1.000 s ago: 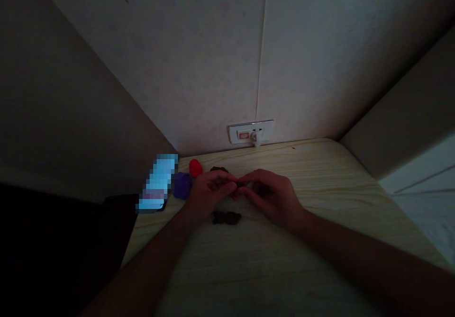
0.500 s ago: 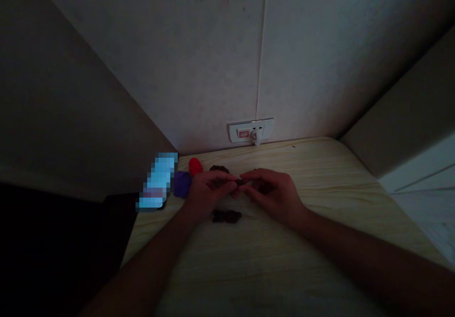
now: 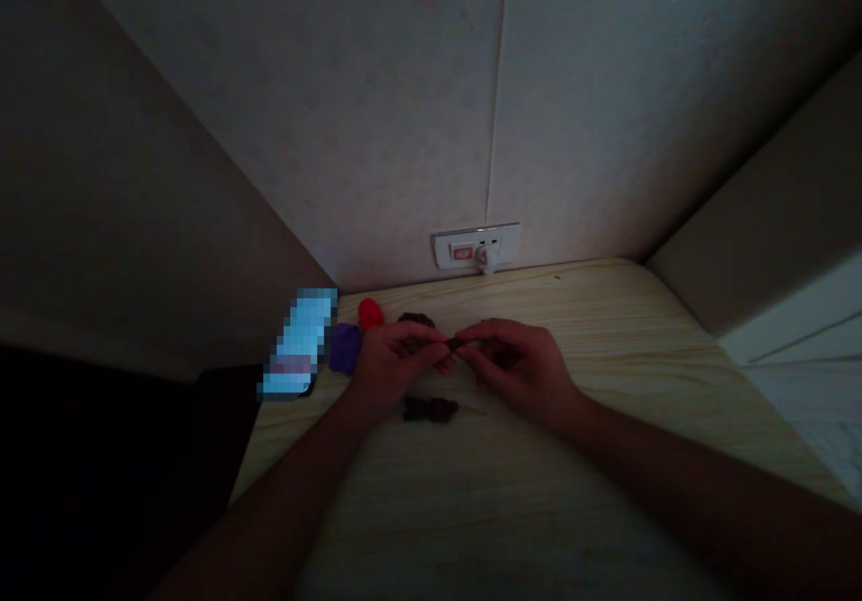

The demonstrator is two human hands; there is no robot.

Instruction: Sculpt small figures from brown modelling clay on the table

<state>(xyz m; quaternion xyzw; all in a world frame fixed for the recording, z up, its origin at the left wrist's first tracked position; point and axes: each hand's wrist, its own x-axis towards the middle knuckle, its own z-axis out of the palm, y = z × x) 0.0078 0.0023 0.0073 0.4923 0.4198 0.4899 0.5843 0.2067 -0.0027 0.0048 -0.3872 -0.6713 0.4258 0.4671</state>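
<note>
Left hand (image 3: 394, 363) and right hand (image 3: 523, 358) pinch one small dark-brown, soft-looking piece (image 3: 453, 345) between fingertips, beyond a dark-brown lumpy figure (image 3: 431, 410) on the pale wood-grain bench (image 3: 572, 313). Step, judged: fingertip shaping; next move calls for light, even pressure.

We see smooth, faintly satiny wood grain on the tabletop (image 3: 606, 322). The wall (image 3: 337, 134) resembles matt, mottled paper; the socket plate (image 3: 443, 254) and plug (image 3: 488, 260), smooth white plastic. The red lump (image 3: 370, 313) looks smooth, the purple lump (image 3: 344, 348) creased, our held piece (image 3: 455, 344) and the dark brown lump (image 3: 431, 410) matt, clay-like.
</note>
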